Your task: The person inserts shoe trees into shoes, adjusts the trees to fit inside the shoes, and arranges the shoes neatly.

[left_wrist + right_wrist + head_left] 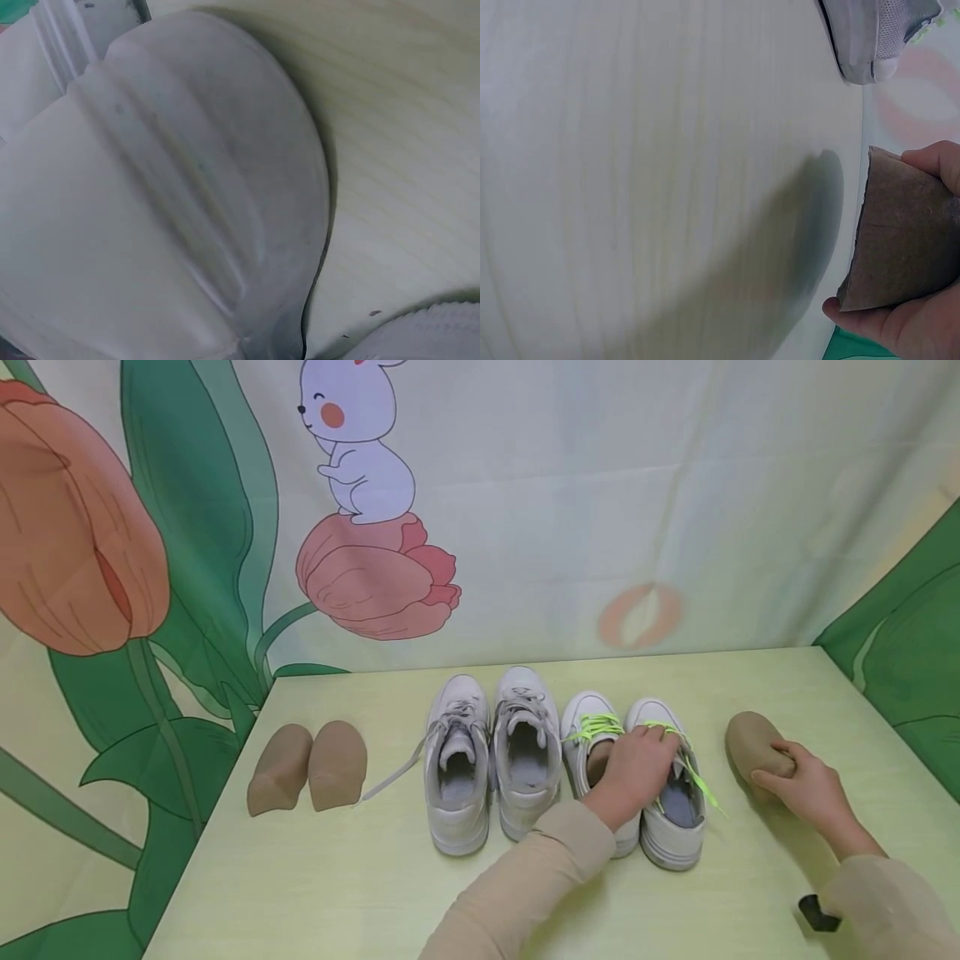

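My right hand holds a brown moulded shoe insert above the table at the right. In the right wrist view, thumb and fingers grip both sides of the insert. My left hand reaches over the pair with neon-green laces, its fingers bent at the laces and tongue of the rightmost white sneaker; its thumb is hidden. Another brown insert shows inside the neighbouring sneaker, partly behind the hand. A white sneaker's heel fills much of the left wrist view.
Two white sneakers with grey laces, one left and one right, stand with openings bare. Two brown inserts, one beside the other, lie at the table's left. A printed cloth hangs behind the table.
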Tool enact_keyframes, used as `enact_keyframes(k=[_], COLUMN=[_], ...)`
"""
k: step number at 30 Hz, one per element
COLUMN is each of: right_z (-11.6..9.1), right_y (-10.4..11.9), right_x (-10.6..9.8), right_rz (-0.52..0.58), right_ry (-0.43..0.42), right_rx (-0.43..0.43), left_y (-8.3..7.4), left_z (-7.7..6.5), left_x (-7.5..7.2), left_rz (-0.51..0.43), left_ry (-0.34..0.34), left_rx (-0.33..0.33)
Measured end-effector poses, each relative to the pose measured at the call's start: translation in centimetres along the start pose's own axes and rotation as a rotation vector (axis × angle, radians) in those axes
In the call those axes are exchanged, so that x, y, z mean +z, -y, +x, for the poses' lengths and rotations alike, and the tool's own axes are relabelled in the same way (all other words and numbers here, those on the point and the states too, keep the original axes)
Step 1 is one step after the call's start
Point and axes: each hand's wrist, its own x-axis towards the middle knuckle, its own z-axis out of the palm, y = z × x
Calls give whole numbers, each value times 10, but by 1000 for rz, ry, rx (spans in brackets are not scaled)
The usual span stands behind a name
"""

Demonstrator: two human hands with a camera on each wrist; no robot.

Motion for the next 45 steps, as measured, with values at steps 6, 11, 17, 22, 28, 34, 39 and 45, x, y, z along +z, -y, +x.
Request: enact_keyframes(k=[6, 11, 17, 22, 28, 34, 39, 45], right_z=[1, 0, 0, 0, 0, 0, -1, -3], right_y=[-2, -2, -4, -5, -6, -7, -8, -8], right_x=[1, 1, 1, 3, 4, 4, 4, 3], right_rz=[-8, -12, -6, -6, -12, -7, 2, 7], right_ry=[7, 7, 13, 20, 24, 23, 30, 33], right_rx=[-2, -5, 4, 13, 23, 22, 25, 22], left_y=[2, 4, 5, 5, 5, 5, 6, 7], left_z=[0, -1, -1, -1, -1, -1, -2, 0], left_x=[-1, 0, 0, -2, -3, -3, 0, -1], left_rz=[-25, -58, -83, -55, -25, -16, -28, -104], left_ry=[-23, -45, -5, 37, 45, 22, -31, -84], left_rx=[21, 46, 65, 73, 80, 94, 110, 67])
